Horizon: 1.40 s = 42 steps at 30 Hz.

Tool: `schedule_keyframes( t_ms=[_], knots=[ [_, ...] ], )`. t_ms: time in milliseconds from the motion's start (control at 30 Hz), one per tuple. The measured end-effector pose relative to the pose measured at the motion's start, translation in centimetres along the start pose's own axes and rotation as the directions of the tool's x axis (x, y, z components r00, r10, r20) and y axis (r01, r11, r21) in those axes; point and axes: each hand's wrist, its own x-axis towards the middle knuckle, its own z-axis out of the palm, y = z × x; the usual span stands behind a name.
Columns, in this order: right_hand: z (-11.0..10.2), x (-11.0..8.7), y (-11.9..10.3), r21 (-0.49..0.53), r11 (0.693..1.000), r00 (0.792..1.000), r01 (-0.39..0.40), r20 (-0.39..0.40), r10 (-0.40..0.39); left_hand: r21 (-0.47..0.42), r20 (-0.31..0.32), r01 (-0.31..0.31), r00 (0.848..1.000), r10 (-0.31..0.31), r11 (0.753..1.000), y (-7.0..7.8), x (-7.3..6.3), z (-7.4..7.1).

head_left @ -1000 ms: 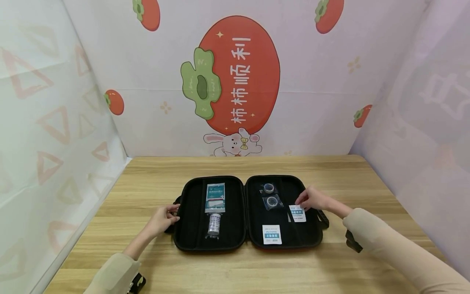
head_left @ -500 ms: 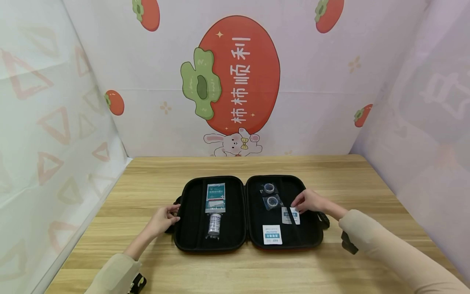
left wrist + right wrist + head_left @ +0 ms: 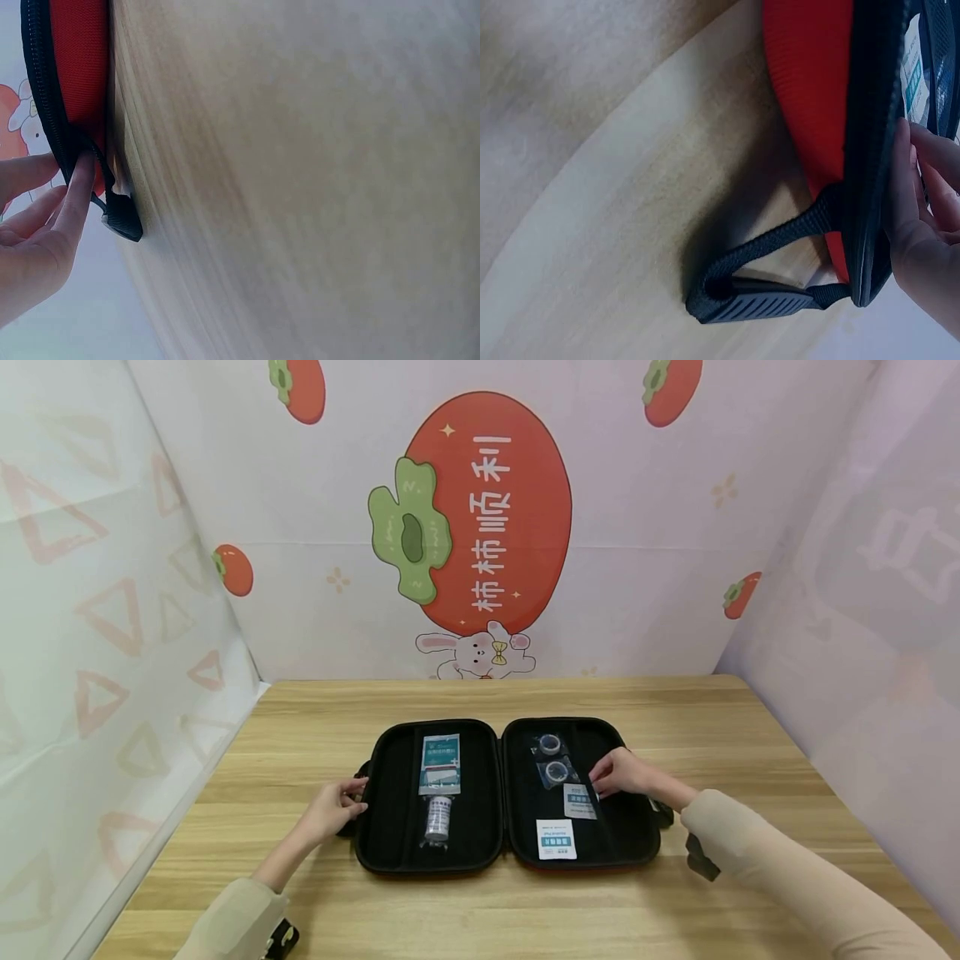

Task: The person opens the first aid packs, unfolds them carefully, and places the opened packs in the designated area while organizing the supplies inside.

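Note:
A black-lined zip case point(image 3: 382, 797) with a red shell lies unfolded on the wooden table. My left hand point(image 3: 337, 807) grips its left rim by the strap, thumb and fingers on either side of the zip edge point(image 3: 45, 90). Over the right half, my right hand point(image 3: 626, 774) pinches the right edge of a white and blue alcohol pad packet point(image 3: 577, 802) at the black elastic band. A second alcohol pad packet point(image 3: 556, 840) lies flat below it. In the right wrist view, the fingers reach inside the rim, close to the packet point(image 3: 913, 71).
Two tape rolls in clear wrappers, an upper roll point(image 3: 550, 744) and a lower roll point(image 3: 556, 772), sit in the right half. The left half holds a green and white dressing packet point(image 3: 440, 764) and a wrapped bandage roll point(image 3: 438, 818). A carry strap point(image 3: 757, 304) sticks out at right.
My right hand has moved left with the alcohol pad packet, which has slid under the elastic band and now lies mostly left of it. My left hand stays at the case's rim.

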Motion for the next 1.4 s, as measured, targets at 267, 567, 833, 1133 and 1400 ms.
schedule_keyframes(
  t_ms=[267, 567, 833, 1133, 1400],
  knots=[
    [0.5, 0.3, -0.1, -0.026, 0.999, 0.998, -0.04, -0.051, 0.039, -0.002, -0.01, 0.004, 1.0, -0.004, 1.0, 0.0, -0.1, 0.1],
    [1.2, 0.7, -0.3, -0.091, 0.994, 0.994, -0.057, -0.102, 0.047, -0.003, -0.006, 0.007, 1.0, -0.007, 1.0, 0.3, -0.2, 0.0],
    [1.6, 1.1, -0.2, -0.09, 0.995, 0.991, -0.053, -0.127, 0.041, -0.006, -0.009, 0.007, 1.0, -0.008, 1.0, 0.2, -0.1, 0.1],
    [1.8, 1.6, 0.0, -0.126, 0.991, 0.988, -0.047, -0.149, 0.028, -0.002, -0.001, 0.003, 1.0, -0.003, 1.0, 0.0, -0.1, 0.0],
    [2.0, 1.7, -0.3, -0.13, 0.99, 0.985, -0.057, -0.166, 0.035, -0.014, 0.002, 0.019, 1.0, -0.019, 1.0, 0.1, 0.0, 0.0]
  ],
)
